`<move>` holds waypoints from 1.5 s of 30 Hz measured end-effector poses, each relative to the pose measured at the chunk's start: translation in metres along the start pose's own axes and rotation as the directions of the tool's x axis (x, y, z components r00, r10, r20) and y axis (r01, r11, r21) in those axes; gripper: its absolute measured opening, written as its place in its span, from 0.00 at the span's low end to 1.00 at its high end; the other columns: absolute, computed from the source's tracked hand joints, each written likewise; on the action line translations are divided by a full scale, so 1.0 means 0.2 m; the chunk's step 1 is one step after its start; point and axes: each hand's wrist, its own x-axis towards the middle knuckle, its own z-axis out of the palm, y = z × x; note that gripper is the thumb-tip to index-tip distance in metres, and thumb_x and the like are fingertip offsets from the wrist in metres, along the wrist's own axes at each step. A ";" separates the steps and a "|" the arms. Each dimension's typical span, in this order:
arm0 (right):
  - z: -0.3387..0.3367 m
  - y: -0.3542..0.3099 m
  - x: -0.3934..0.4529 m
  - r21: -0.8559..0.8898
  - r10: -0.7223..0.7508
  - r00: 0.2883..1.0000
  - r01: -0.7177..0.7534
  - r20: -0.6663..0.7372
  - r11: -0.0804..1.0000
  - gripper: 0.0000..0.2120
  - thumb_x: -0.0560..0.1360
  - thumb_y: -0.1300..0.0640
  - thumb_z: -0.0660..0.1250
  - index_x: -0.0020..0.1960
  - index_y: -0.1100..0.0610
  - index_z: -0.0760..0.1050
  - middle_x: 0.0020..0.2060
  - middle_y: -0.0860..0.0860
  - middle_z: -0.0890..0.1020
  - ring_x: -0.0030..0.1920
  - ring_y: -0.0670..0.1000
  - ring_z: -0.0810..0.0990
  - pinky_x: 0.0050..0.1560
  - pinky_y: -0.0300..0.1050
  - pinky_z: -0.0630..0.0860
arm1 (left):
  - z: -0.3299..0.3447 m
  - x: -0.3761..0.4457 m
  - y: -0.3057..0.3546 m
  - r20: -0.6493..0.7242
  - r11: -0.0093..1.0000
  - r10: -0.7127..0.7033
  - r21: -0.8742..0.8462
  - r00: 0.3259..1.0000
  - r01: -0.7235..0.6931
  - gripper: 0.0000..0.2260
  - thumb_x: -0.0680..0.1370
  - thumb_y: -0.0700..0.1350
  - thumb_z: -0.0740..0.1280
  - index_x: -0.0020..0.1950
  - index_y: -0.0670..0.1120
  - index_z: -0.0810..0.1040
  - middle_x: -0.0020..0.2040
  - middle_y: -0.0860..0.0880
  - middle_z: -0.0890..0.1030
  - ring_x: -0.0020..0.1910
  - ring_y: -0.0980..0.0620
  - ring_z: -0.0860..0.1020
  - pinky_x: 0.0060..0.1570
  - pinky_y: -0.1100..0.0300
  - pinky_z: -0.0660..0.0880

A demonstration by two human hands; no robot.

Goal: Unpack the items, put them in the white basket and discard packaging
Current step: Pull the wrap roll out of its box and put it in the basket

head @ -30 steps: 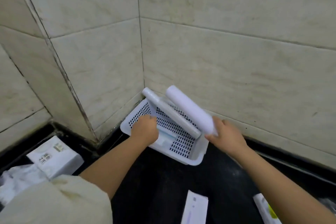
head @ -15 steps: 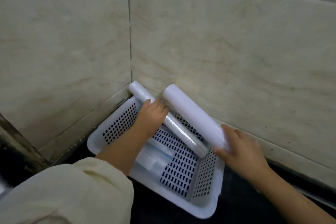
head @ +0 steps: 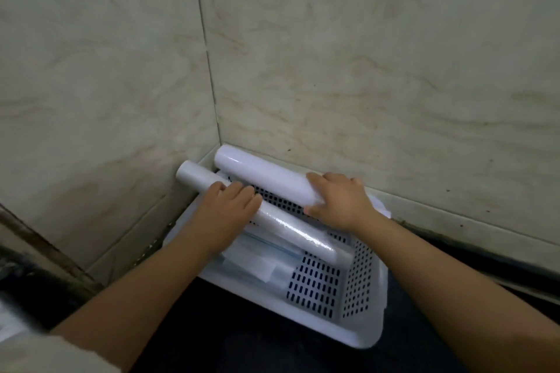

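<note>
The white perforated basket (head: 360, 321) stands on the dark floor in the tiled corner. Two white rolls lie slanted across it, their far ends sticking out over its back rim. My left hand (head: 225, 209) rests over the thinner, glossy roll (head: 298, 235), fingers curled on top of it. My right hand (head: 339, 200) grips the near end of the thicker roll (head: 260, 174), which lies closer to the right wall. Flat white and blue packets (head: 257, 263) lie on the basket's bottom under the rolls.
Beige marble-look wall tiles (head: 363, 70) close in the corner behind and to the left of the basket. Black floor (head: 242, 342) runs in front of it. A pale sleeve (head: 36, 351) fills the lower left corner.
The view moved closer to the corner. Both rolls dropped lower and further back into the basket; my right hand shifted onto the thick roll's end, my left stays on the thin roll.
</note>
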 end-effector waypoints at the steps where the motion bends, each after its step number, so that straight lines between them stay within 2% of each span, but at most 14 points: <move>1: 0.02 -0.02 0.03 0.026 0.000 1.000 -0.001 0.021 1.000 0.26 0.73 0.45 0.63 0.68 0.53 0.62 0.59 0.56 0.76 0.59 0.57 0.72 0.57 0.51 0.64 | 0.00 0.00 0.01 -0.007 1.000 0.017 0.004 1.000 -0.017 0.16 0.48 0.36 0.78 0.34 0.44 0.83 0.30 0.47 0.82 0.27 0.49 0.80 0.26 0.62 0.75; 4: 0.08 -0.06 0.08 0.120 0.015 0.999 -0.020 0.045 0.993 0.28 0.73 0.45 0.63 0.70 0.51 0.60 0.61 0.55 0.75 0.60 0.57 0.72 0.57 0.53 0.64 | 0.00 -0.01 0.02 -0.006 0.999 0.037 -0.004 0.999 -0.037 0.18 0.46 0.37 0.77 0.33 0.44 0.84 0.29 0.48 0.82 0.27 0.50 0.80 0.28 0.63 0.75; 9: 0.19 -0.06 0.11 0.139 0.045 0.998 -0.050 0.041 0.989 0.29 0.73 0.48 0.63 0.72 0.48 0.56 0.64 0.53 0.73 0.62 0.56 0.70 0.60 0.53 0.63 | 0.07 0.01 0.04 0.002 1.000 0.005 0.000 1.000 -0.005 0.19 0.44 0.40 0.80 0.33 0.45 0.84 0.29 0.50 0.82 0.28 0.51 0.81 0.30 0.63 0.76; 13: 0.23 -0.01 0.10 0.202 -0.015 0.998 0.004 0.053 0.979 0.27 0.76 0.55 0.60 0.73 0.57 0.56 0.69 0.58 0.67 0.67 0.58 0.66 0.68 0.52 0.62 | 0.11 0.07 0.05 0.056 0.999 -0.031 0.032 0.998 0.029 0.21 0.42 0.42 0.81 0.33 0.47 0.83 0.29 0.51 0.81 0.28 0.51 0.80 0.29 0.62 0.76; 16: 0.23 0.00 0.06 0.183 -0.070 0.994 0.054 0.086 0.982 0.28 0.78 0.61 0.56 0.75 0.61 0.50 0.74 0.59 0.60 0.71 0.59 0.60 0.73 0.51 0.59 | 0.12 0.09 0.06 0.086 0.996 -0.082 0.036 0.993 0.079 0.23 0.41 0.39 0.81 0.33 0.45 0.81 0.29 0.48 0.81 0.29 0.49 0.80 0.28 0.59 0.76; 18: 0.22 0.01 0.03 0.177 -0.070 0.992 0.051 0.104 0.983 0.28 0.78 0.63 0.56 0.75 0.61 0.50 0.74 0.60 0.59 0.72 0.59 0.59 0.74 0.51 0.59 | 0.12 0.10 0.07 0.124 0.992 -0.112 0.073 0.986 0.103 0.21 0.48 0.37 0.81 0.38 0.43 0.81 0.34 0.45 0.82 0.34 0.45 0.81 0.32 0.56 0.77; 19: 0.20 0.02 0.01 0.177 -0.070 0.992 0.051 0.105 0.983 0.28 0.77 0.63 0.57 0.74 0.62 0.52 0.73 0.60 0.61 0.71 0.59 0.61 0.73 0.51 0.61 | 0.11 0.10 0.08 0.164 0.991 -0.129 0.063 0.978 0.120 0.18 0.57 0.37 0.78 0.45 0.41 0.80 0.41 0.43 0.82 0.41 0.44 0.80 0.39 0.54 0.77; 21: 0.15 0.05 -0.04 0.178 -0.059 0.993 0.041 0.100 0.983 0.26 0.77 0.62 0.59 0.72 0.62 0.57 0.71 0.60 0.64 0.69 0.59 0.64 0.70 0.51 0.64 | 0.12 0.12 0.09 0.263 0.983 -0.181 0.070 0.947 0.169 0.15 0.73 0.38 0.66 0.59 0.42 0.73 0.56 0.43 0.76 0.57 0.43 0.73 0.54 0.51 0.70; 22: 0.12 0.07 -0.08 0.176 -0.051 0.994 0.033 0.098 0.984 0.25 0.77 0.61 0.59 0.72 0.61 0.58 0.71 0.59 0.65 0.69 0.59 0.64 0.70 0.51 0.64 | 0.11 0.12 0.10 0.314 0.981 -0.195 0.076 0.929 0.180 0.16 0.75 0.38 0.63 0.63 0.43 0.69 0.60 0.43 0.73 0.61 0.44 0.70 0.57 0.52 0.68; 26: 0.02 0.14 -0.27 0.175 -0.041 0.996 0.025 0.085 0.984 0.23 0.78 0.63 0.56 0.72 0.61 0.59 0.71 0.59 0.65 0.70 0.58 0.63 0.70 0.49 0.61 | 0.02 0.11 0.19 0.381 0.985 -0.167 0.100 0.909 0.139 0.19 0.75 0.38 0.62 0.65 0.44 0.67 0.66 0.43 0.69 0.65 0.44 0.67 0.60 0.52 0.66; 31: -0.06 0.21 -0.62 0.244 0.029 0.997 -0.046 0.072 0.969 0.22 0.76 0.65 0.57 0.70 0.62 0.64 0.67 0.62 0.70 0.66 0.61 0.68 0.67 0.52 0.65 | -0.24 0.02 0.43 0.397 0.987 -0.146 -0.002 0.906 0.160 0.14 0.75 0.35 0.61 0.61 0.41 0.71 0.59 0.42 0.73 0.59 0.42 0.71 0.47 0.52 0.69; 35: -0.06 0.21 -0.88 0.320 0.050 0.998 -0.063 0.049 0.945 0.21 0.75 0.66 0.58 0.69 0.63 0.65 0.64 0.63 0.72 0.64 0.61 0.69 0.64 0.51 0.65 | -0.42 -0.12 0.68 0.388 0.946 -0.207 -0.153 0.898 0.285 0.16 0.76 0.41 0.63 0.64 0.42 0.72 0.63 0.43 0.74 0.62 0.43 0.71 0.56 0.50 0.69; 40: 0.05 0.20 -1.17 0.323 0.068 0.992 -0.100 0.109 0.941 0.24 0.76 0.61 0.59 0.71 0.61 0.61 0.69 0.60 0.68 0.69 0.58 0.66 0.70 0.51 0.64 | -0.55 -0.42 0.95 0.505 0.879 -0.323 -0.154 0.801 0.452 0.22 0.76 0.53 0.63 0.67 0.44 0.69 0.65 0.43 0.72 0.65 0.43 0.69 0.61 0.48 0.68; 45: 0.20 0.18 -1.43 0.223 0.121 0.965 -0.175 0.233 0.959 0.25 0.77 0.56 0.59 0.73 0.56 0.58 0.72 0.56 0.64 0.71 0.58 0.64 0.68 0.54 0.67 | -0.54 -0.62 1.17 0.685 0.753 -0.385 -0.154 0.619 0.640 0.28 0.75 0.59 0.63 0.69 0.45 0.66 0.68 0.43 0.70 0.66 0.44 0.69 0.62 0.48 0.69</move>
